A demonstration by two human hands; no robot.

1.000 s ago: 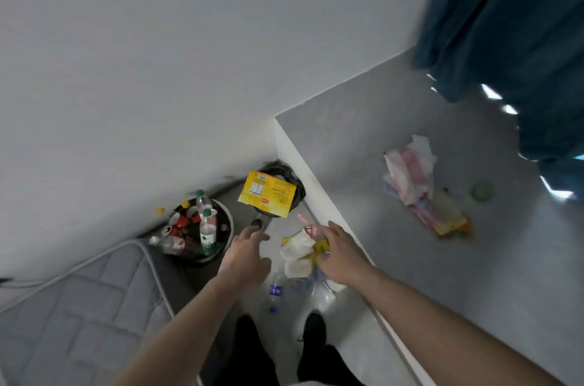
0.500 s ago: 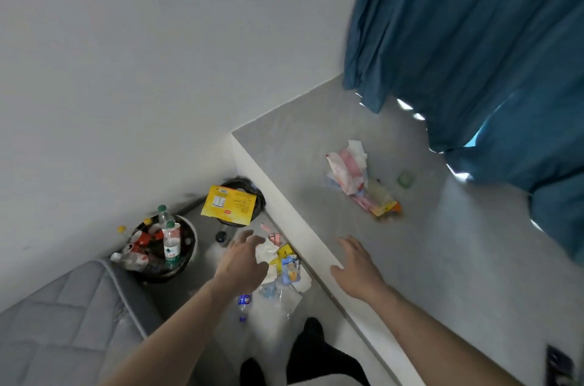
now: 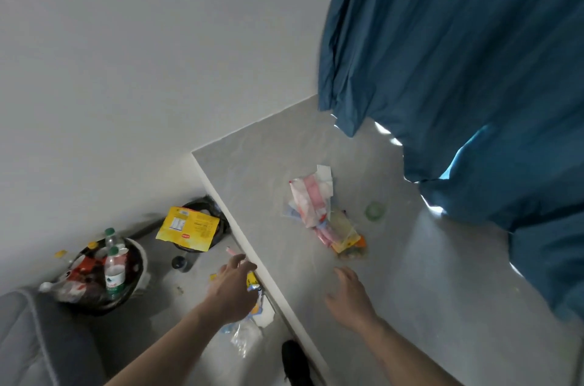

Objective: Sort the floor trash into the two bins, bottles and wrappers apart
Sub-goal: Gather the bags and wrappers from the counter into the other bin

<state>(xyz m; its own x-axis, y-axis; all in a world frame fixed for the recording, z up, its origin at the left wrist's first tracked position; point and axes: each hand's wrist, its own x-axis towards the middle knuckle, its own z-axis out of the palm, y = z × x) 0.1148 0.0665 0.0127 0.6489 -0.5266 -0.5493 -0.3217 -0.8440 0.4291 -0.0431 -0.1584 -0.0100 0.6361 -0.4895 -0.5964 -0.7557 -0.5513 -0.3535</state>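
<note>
A round bin (image 3: 139, 262) at lower left holds plastic bottles (image 3: 114, 272) and cans. Beyond it a black-lined bin (image 3: 221, 221) has a big yellow wrapper (image 3: 188, 227) lying across its top. Loose wrappers and a clear bottle (image 3: 245, 333) lie on the floor under my left hand (image 3: 232, 291), which hovers open over them. My right hand (image 3: 349, 297) is open above the grey ledge (image 3: 259, 183), holding nothing. A pile of pink, white and orange wrappers (image 3: 319, 212) lies on the ledge ahead of my right hand.
A green bottle cap (image 3: 375, 211) sits on the ledge right of the pile. A blue curtain (image 3: 458, 54) hangs over the ledge at right. A grey mattress corner (image 3: 34, 341) is at lower left. A dark cap (image 3: 179, 263) and yellow scraps lie on the floor between the bins.
The view has swung right and up toward the ledge. My right hand left the floor wrappers and moved over the ledge; my left hand stays above the floor trash.
</note>
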